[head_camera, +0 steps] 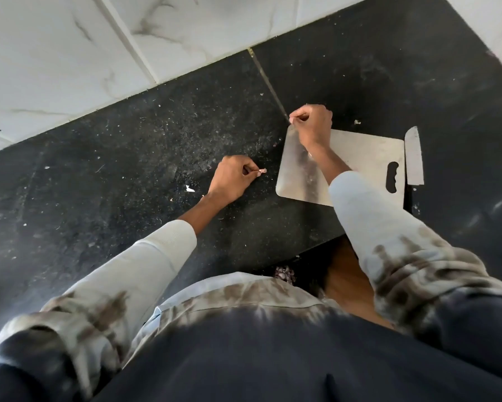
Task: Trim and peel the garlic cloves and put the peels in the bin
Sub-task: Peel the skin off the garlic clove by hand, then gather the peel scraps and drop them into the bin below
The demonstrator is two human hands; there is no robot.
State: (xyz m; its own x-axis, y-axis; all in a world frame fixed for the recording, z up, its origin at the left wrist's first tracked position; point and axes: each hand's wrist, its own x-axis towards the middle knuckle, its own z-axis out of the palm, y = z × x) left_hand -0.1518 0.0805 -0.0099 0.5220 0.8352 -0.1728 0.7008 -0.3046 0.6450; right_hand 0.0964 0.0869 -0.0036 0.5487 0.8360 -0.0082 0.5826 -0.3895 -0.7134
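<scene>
My left hand [232, 178] rests on the black counter left of the steel cutting board [365, 158], its fingertips pinching a small pinkish garlic peel [262, 170]. My right hand [313, 126] hovers over the board's far left corner, fingers closed on a small pale scrap of peel at the fingertips. A knife blade [414, 156] lies flat just right of the board. Loose peel bits lie on the counter: a white one [190, 188] near my left wrist and one [357, 122] beyond the board. Below the counter edge, a heap of purple peels [286, 274] shows in a dark bin.
The black granite counter [128, 169] is dusted with tiny peel flecks. A white marble-tiled wall [99, 53] runs along its far side. The counter's near edge falls away in front of my torso, by a brown cabinet front [348, 274].
</scene>
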